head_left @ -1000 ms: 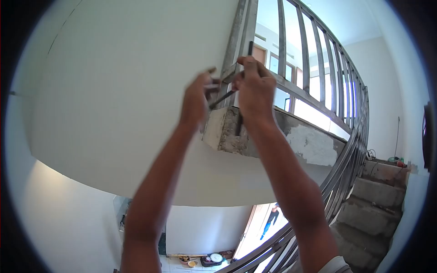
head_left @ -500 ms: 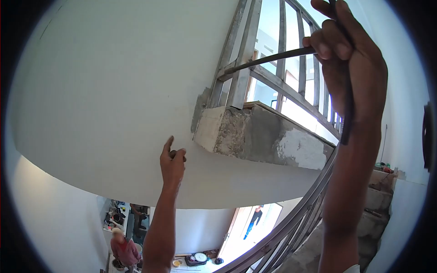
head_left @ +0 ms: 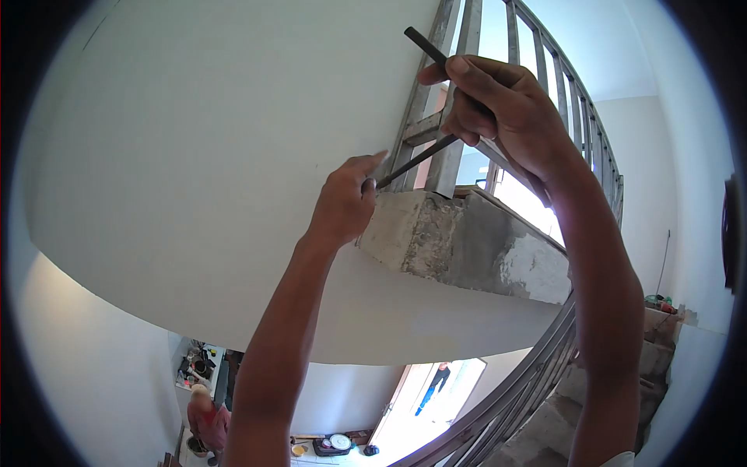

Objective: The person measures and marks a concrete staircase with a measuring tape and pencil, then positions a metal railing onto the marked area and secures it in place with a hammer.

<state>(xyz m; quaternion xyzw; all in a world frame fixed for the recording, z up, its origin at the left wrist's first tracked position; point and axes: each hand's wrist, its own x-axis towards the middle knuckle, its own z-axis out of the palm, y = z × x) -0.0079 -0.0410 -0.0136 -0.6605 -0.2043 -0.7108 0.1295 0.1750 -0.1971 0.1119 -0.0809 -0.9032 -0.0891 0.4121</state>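
Note:
My right hand (head_left: pixel 498 109), raised in front of the railing, is closed around thin dark rods. One rod (head_left: pixel 424 44) sticks out up and left past the thumb; another dark length (head_left: pixel 420 161) slants down and left from the curled fingers. Its lower end comes right up to the fingertips of my left hand (head_left: pixel 346 198), whose index finger points up while the others curl. What the left fingers hold, if anything, I cannot tell. Behind both hands is the metal railing (head_left: pixel 469 39), above a rough concrete ledge (head_left: pixel 482 241) with patchy plaster.
A curved white wall (head_left: pixel 194 156) fills the left. Below right, a dark handrail (head_left: pixel 498 412) runs beside concrete steps (head_left: pixel 545 436). On the floor below, a person in a red top (head_left: pixel 206 420) is near a bucket, and another person (head_left: pixel 433 387) is at the bright doorway.
My right hand has moved left and down, swinging the rods so that one end now points up-left. My left hand has risen to the right, up to the slanting rod's lower end.

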